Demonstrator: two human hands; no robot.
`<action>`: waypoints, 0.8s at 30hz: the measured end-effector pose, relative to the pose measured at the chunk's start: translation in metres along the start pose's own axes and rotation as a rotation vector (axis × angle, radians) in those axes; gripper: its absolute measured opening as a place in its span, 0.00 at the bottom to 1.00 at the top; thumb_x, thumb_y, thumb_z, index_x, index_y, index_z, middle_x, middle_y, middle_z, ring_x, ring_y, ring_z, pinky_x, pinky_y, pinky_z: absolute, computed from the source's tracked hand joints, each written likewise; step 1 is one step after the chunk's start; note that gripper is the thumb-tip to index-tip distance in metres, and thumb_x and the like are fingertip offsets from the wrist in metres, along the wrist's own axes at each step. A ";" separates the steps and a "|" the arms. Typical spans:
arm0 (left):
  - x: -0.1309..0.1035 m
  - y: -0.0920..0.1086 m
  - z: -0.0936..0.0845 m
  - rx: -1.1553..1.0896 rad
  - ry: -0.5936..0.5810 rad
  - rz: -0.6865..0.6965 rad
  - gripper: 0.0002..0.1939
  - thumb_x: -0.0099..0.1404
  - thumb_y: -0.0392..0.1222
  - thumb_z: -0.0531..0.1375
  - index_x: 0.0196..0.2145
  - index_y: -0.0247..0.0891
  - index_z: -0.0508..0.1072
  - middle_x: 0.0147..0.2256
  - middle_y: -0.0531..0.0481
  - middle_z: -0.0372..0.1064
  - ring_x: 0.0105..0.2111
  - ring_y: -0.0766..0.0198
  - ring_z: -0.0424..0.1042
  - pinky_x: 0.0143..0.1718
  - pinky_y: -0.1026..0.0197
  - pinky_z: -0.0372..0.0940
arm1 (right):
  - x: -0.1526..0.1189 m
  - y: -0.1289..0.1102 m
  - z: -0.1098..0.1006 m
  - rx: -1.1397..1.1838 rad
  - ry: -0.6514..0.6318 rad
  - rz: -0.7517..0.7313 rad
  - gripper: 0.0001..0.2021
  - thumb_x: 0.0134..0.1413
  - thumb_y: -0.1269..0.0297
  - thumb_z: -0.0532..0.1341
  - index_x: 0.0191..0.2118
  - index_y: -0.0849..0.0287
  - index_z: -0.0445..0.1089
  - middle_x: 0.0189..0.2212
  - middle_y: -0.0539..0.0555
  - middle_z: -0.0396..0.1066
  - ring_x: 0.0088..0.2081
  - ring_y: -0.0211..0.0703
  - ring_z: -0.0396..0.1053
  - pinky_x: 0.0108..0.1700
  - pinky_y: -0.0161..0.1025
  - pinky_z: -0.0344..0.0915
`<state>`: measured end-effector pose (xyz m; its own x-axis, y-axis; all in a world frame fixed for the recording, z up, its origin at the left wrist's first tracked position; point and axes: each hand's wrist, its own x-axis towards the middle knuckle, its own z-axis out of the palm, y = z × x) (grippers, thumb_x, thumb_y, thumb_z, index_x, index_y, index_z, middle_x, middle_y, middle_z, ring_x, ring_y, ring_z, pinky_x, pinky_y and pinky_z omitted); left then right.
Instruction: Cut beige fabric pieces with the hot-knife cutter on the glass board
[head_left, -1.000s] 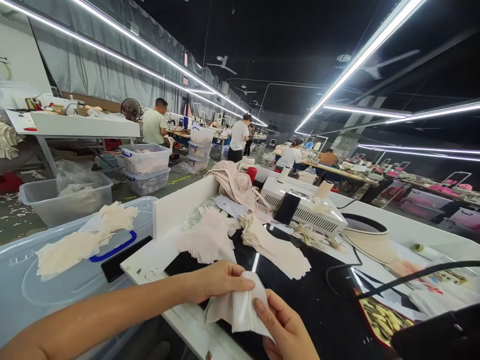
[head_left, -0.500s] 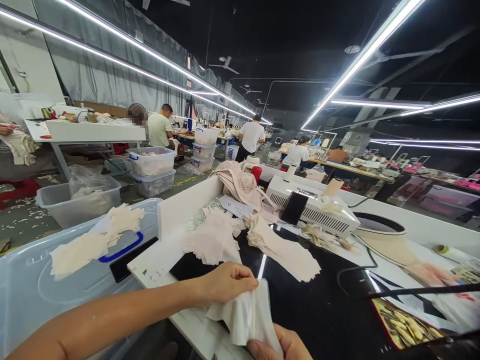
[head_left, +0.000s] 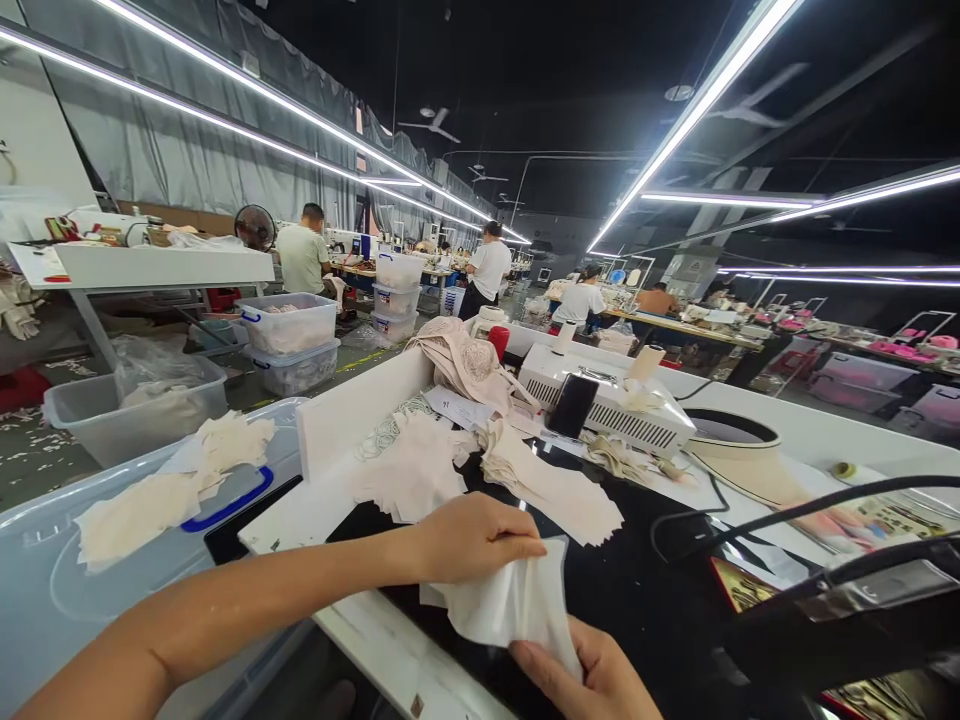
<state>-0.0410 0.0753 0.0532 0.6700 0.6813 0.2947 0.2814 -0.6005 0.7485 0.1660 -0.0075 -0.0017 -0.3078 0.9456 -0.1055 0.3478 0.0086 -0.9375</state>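
Note:
My left hand (head_left: 480, 537) is closed, pinching the upper edge of a pale, glossy fabric piece (head_left: 510, 600) over the front of the black work surface (head_left: 630, 590). Lower down, my right hand (head_left: 589, 670) grips the same piece at its bottom edge between thumb and fingers. Just beyond my left hand lies a fanned pile of pale pink pieces (head_left: 412, 465). A second stack of pale pieces (head_left: 551, 485) stretches across the black surface to its right.
Behind the stacks are a white machine (head_left: 607, 405), a dark phone (head_left: 574, 405) and lacy pink garments (head_left: 465, 360). A beige visor (head_left: 731, 440) sits right. Dark equipment with a cable (head_left: 840, 620) stands at lower right. Left, a bin lid (head_left: 45, 540) holds more pieces. People work further back.
Both hands and the fabric have shifted slightly right in view, with the fabric still held. The view has turned a little, and dark equipment now covers more of the lower right.

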 end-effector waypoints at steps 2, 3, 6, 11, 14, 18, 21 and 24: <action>0.007 0.008 -0.004 0.253 0.036 0.127 0.16 0.80 0.48 0.54 0.41 0.40 0.79 0.37 0.51 0.77 0.38 0.62 0.73 0.37 0.62 0.59 | 0.005 0.002 -0.013 -0.096 0.179 -0.078 0.26 0.56 0.35 0.65 0.28 0.57 0.77 0.25 0.52 0.70 0.28 0.43 0.63 0.34 0.37 0.66; 0.009 0.010 -0.005 0.388 0.035 0.193 0.17 0.82 0.48 0.52 0.43 0.41 0.79 0.36 0.50 0.77 0.38 0.61 0.73 0.35 0.61 0.57 | 0.007 0.005 -0.021 -0.147 0.266 -0.105 0.24 0.58 0.37 0.63 0.31 0.56 0.78 0.26 0.53 0.72 0.30 0.45 0.67 0.36 0.39 0.68; 0.008 0.008 0.009 0.693 -0.037 0.392 0.20 0.83 0.51 0.49 0.45 0.45 0.79 0.33 0.49 0.75 0.33 0.62 0.71 0.29 0.58 0.52 | 0.014 0.021 -0.046 -0.328 0.438 -0.167 0.19 0.60 0.45 0.60 0.44 0.52 0.81 0.33 0.55 0.79 0.38 0.52 0.76 0.42 0.42 0.74; -0.005 -0.028 0.072 0.778 -0.012 0.585 0.22 0.74 0.64 0.61 0.44 0.41 0.77 0.43 0.50 0.79 0.38 0.59 0.74 0.31 0.56 0.58 | 0.021 0.065 -0.071 -0.678 0.412 -0.269 0.20 0.69 0.59 0.52 0.56 0.48 0.77 0.48 0.54 0.81 0.48 0.48 0.80 0.48 0.42 0.76; -0.012 -0.047 0.098 0.748 -0.034 0.540 0.24 0.72 0.66 0.62 0.43 0.40 0.77 0.43 0.51 0.79 0.38 0.60 0.75 0.35 0.56 0.62 | 0.024 0.082 -0.081 -0.959 0.468 -0.347 0.22 0.66 0.69 0.52 0.56 0.50 0.78 0.46 0.55 0.81 0.44 0.50 0.80 0.43 0.43 0.77; -0.019 -0.049 0.101 0.753 -0.071 0.520 0.21 0.71 0.62 0.66 0.40 0.39 0.76 0.42 0.50 0.78 0.39 0.58 0.75 0.37 0.56 0.64 | 0.019 0.081 -0.090 -1.236 0.682 -0.311 0.30 0.58 0.82 0.49 0.58 0.56 0.77 0.49 0.63 0.80 0.47 0.58 0.77 0.43 0.50 0.75; -0.023 -0.046 0.093 0.716 -0.051 0.520 0.18 0.70 0.57 0.69 0.44 0.40 0.76 0.44 0.50 0.78 0.43 0.57 0.75 0.42 0.56 0.66 | 0.012 0.073 -0.085 -1.257 0.655 -0.294 0.35 0.55 0.86 0.48 0.63 0.54 0.73 0.55 0.61 0.77 0.55 0.56 0.74 0.52 0.51 0.74; -0.026 -0.043 0.089 0.686 -0.052 0.533 0.17 0.69 0.53 0.70 0.46 0.39 0.76 0.46 0.50 0.78 0.45 0.57 0.74 0.45 0.57 0.66 | 0.006 0.066 -0.071 -1.250 0.546 -0.327 0.35 0.57 0.86 0.48 0.62 0.50 0.73 0.56 0.55 0.77 0.56 0.49 0.74 0.56 0.45 0.73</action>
<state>-0.0092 0.0465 -0.0398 0.8559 0.2280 0.4641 0.2624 -0.9649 -0.0099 0.2501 0.0215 -0.0403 -0.2486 0.8475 0.4690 0.9652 0.2571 0.0471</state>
